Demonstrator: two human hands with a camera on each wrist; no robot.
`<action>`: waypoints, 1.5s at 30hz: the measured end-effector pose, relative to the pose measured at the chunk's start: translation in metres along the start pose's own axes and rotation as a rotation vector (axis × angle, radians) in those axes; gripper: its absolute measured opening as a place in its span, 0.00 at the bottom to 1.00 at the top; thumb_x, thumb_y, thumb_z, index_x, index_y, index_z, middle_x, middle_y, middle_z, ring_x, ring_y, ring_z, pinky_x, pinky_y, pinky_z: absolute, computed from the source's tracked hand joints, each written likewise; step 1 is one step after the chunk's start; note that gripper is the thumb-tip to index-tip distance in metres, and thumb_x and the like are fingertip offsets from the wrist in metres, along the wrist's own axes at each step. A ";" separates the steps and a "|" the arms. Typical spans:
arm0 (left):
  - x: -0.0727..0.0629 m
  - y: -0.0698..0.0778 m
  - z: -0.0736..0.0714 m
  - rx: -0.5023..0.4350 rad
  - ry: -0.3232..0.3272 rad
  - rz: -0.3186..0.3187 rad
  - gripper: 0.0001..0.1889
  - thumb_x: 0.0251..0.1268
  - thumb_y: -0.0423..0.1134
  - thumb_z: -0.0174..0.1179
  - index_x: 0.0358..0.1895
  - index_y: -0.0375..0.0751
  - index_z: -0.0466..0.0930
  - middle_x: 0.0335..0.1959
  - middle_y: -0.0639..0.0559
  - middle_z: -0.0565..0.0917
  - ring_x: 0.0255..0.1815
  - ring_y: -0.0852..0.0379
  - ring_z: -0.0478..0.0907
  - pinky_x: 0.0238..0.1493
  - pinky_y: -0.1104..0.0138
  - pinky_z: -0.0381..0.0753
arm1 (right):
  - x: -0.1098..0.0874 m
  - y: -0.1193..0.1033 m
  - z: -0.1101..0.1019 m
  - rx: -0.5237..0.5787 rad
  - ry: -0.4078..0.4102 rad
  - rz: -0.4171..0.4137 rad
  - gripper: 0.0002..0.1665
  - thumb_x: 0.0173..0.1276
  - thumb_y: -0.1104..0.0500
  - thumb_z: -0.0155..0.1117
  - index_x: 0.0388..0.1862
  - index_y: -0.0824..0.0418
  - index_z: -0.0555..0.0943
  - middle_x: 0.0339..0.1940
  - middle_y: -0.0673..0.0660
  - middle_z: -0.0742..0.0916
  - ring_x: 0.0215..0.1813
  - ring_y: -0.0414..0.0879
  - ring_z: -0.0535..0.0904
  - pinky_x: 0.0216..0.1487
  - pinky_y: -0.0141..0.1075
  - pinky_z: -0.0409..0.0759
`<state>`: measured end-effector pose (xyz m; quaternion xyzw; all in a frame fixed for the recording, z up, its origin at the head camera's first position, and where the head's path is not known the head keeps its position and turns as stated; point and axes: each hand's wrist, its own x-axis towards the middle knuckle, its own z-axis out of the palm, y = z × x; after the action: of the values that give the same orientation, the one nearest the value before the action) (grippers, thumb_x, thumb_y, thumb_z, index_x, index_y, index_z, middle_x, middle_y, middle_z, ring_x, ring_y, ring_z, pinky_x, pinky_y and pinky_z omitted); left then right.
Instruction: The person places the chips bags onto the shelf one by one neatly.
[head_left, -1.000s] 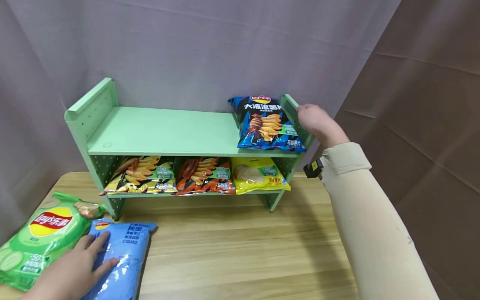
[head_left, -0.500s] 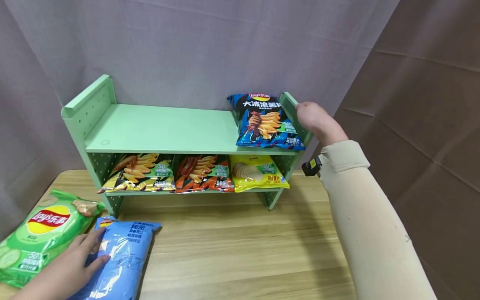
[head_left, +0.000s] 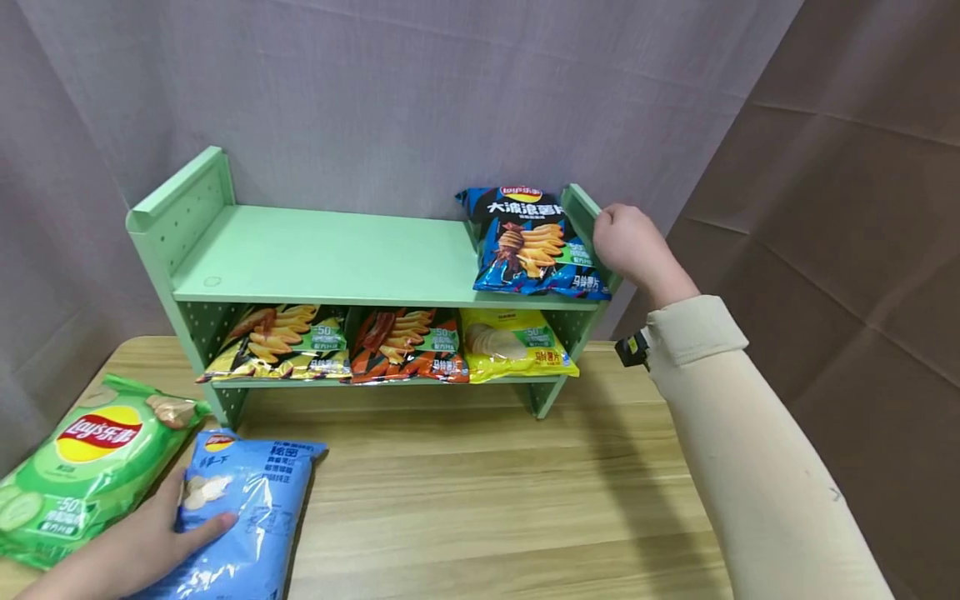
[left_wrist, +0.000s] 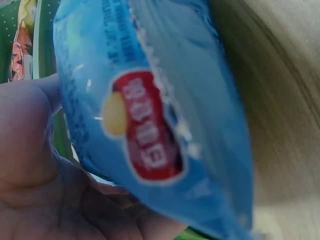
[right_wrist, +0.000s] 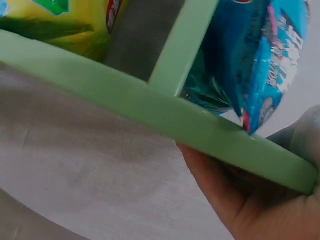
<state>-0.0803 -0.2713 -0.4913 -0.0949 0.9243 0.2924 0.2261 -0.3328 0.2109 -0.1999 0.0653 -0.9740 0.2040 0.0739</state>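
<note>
My left hand [head_left: 150, 529] grips a light blue chip bag [head_left: 251, 517] by its left side, the thumb lying on the front and the other fingers hidden behind that edge. In the left wrist view the bag [left_wrist: 195, 95] sits between thumb and fingers. On the right, my right hand [head_left: 636, 248] holds the upper right side panel [head_left: 581, 212] of a green two-tier shelf [head_left: 330, 250]. The right wrist view shows thumb and fingers on either side of that panel [right_wrist: 125, 110]. Beside it, a dark blue chip bag [head_left: 528, 246] leans on the upper tier.
A green chip bag [head_left: 82, 471] lies on the wooden table [head_left: 450, 492] left of the blue one. Along the lower tier stand a black-and-yellow bag [head_left: 277, 346], a red bag [head_left: 408, 346] and a yellow bag [head_left: 517, 346]. Grey curtain [head_left: 345, 100] hangs behind.
My left fingers have moved from the light blue bag's front round its left edge, and the bag has shifted slightly right. My right hand stays on the panel, its wrist turned a little.
</note>
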 end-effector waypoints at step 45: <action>-0.042 0.074 -0.005 0.128 0.366 0.493 0.50 0.45 0.65 0.70 0.71 0.48 0.62 0.55 0.43 0.80 0.47 0.50 0.79 0.47 0.49 0.78 | -0.003 -0.003 0.004 0.023 -0.011 0.050 0.33 0.78 0.48 0.24 0.69 0.70 0.60 0.52 0.67 0.74 0.49 0.57 0.72 0.50 0.52 0.76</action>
<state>-0.0678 -0.2123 -0.4307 0.0953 0.9614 0.2577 -0.0162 -0.3297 0.2068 -0.2029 0.0429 -0.9733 0.2165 0.0629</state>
